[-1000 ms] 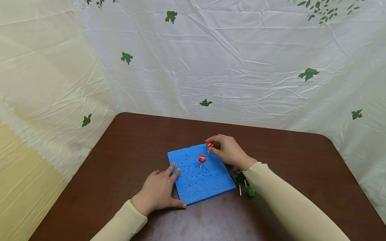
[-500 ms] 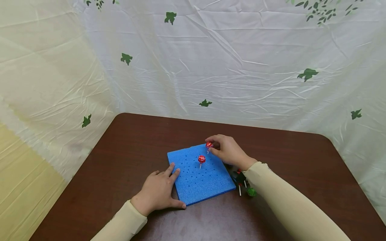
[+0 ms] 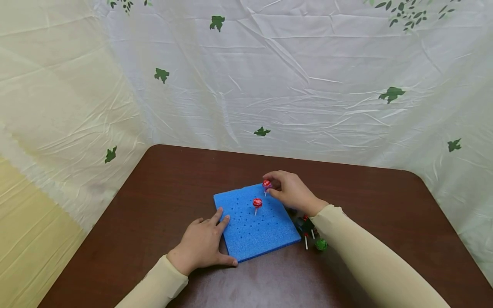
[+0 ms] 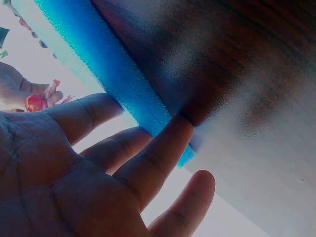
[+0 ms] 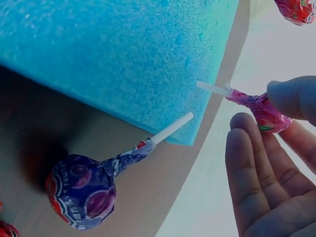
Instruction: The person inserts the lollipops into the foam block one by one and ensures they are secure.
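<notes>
A blue foam board (image 3: 262, 244) dotted with small holes lies on the table. My right hand (image 3: 294, 192) pinches a lollipop (image 5: 266, 116) in a red and pink wrapper between thumb and fingers. Its white stick points down at the board near the far right corner, the tip right at the foam. A second red lollipop (image 3: 257, 203) stands upright in the board, around its middle. Along the board's left edge rests my left hand (image 3: 202, 246), fingers extended; in the left wrist view its fingertips touch the foam's side.
Several lollipops lie beside the board's right edge, partly behind the right forearm, among them a green one (image 3: 321, 244) and a purple one (image 5: 81, 192). The brown table (image 3: 185, 171) reaches back to a white curtain (image 3: 308, 107) with green leaf shapes.
</notes>
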`<state>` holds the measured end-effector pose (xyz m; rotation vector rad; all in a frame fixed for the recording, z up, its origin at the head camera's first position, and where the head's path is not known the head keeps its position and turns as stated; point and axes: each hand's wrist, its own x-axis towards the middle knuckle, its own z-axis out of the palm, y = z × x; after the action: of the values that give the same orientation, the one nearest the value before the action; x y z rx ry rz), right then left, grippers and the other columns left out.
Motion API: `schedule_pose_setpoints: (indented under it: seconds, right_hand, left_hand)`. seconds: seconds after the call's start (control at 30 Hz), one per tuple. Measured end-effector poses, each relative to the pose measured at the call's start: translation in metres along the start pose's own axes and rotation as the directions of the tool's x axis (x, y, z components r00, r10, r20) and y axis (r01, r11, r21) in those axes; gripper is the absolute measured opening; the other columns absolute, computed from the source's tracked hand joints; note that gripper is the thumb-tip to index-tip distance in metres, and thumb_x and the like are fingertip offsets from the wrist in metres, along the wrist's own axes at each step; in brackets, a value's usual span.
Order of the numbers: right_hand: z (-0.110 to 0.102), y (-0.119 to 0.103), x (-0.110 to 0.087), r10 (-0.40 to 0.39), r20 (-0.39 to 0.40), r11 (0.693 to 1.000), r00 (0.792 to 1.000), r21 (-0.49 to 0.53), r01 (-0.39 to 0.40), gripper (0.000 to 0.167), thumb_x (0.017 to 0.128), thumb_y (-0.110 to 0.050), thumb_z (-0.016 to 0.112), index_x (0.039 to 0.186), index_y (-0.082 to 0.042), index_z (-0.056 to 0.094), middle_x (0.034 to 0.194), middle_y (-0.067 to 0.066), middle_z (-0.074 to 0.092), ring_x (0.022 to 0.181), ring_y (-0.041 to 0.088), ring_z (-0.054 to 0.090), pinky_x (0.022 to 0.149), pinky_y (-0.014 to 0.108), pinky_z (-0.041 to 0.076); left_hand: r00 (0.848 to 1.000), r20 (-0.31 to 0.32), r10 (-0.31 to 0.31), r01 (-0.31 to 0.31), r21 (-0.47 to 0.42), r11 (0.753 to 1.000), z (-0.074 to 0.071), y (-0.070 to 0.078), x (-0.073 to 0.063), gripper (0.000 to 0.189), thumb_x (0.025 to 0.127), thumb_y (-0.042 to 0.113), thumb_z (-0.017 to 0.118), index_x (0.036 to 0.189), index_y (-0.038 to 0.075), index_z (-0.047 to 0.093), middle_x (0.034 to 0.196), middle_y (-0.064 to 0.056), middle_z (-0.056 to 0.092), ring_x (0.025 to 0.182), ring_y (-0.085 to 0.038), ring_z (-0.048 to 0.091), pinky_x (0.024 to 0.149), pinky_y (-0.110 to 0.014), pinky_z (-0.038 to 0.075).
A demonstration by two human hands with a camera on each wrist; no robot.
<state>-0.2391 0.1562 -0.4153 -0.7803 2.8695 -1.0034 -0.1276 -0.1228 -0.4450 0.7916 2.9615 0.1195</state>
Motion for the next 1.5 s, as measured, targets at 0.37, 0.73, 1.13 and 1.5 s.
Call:
schedule_pose_setpoints:
  seconds: [0.37,0.73,1.13,1.5]
  right_hand:
    - [-0.01,0.003,-0.008,0.045,0.015,0.999,0.999,-0.026,-0.045,0.044,0.09,-0.01,0.074,0.132,-0.005,0.061,0.124,0.012,0.064,0.101,0.026,0.068,0.082,0.041,0.057]
    - [-0.021,0.019,-0.028,0.097,0.035,0.995,0.995,-0.011,-0.097,0.043,0.092,-0.013,0.073,0.132,-0.004,0.061,0.124,0.012,0.064,0.102,0.027,0.067,0.08,0.041,0.057]
    - [-0.028,0.035,-0.051,0.102,0.085,0.994,0.991,-0.046,-0.098,0.039,0.091,-0.011,0.073,0.128,-0.001,0.063,0.121,0.013,0.066,0.098,0.024,0.068,0.08,0.039,0.057]
    - [-0.025,0.047,-0.06,0.094,0.136,0.991,0.986,-0.112,-0.079,0.034,0.089,-0.014,0.077,0.119,-0.002,0.068,0.11,0.007,0.069,0.098,0.023,0.067,0.084,0.042,0.055]
  left_hand:
    - [1.0,0.002,0.001,-0.001,-0.011,1.0,-0.001,0.0,0.001,0.114,0.067,0.084,0.066,0.148,0.007,0.049,0.153,-0.02,0.039,0.121,-0.037,0.059,0.099,-0.053,0.045]
    - [1.0,0.0,0.001,-0.001,-0.005,1.0,-0.001,0.001,-0.001,0.115,0.067,0.085,0.065,0.149,0.007,0.047,0.154,-0.019,0.038,0.119,-0.036,0.06,0.1,-0.052,0.044]
    - [1.0,-0.01,-0.001,0.001,-0.011,1.0,-0.001,0.001,-0.002,0.114,0.067,0.084,0.066,0.149,0.007,0.048,0.154,-0.019,0.038,0.12,-0.036,0.059,0.099,-0.052,0.044]
    - [1.0,-0.019,0.012,-0.013,-0.012,1.0,0.0,0.0,-0.001,0.114,0.067,0.084,0.066,0.148,0.006,0.049,0.153,-0.021,0.039,0.123,-0.034,0.058,0.099,-0.051,0.045]
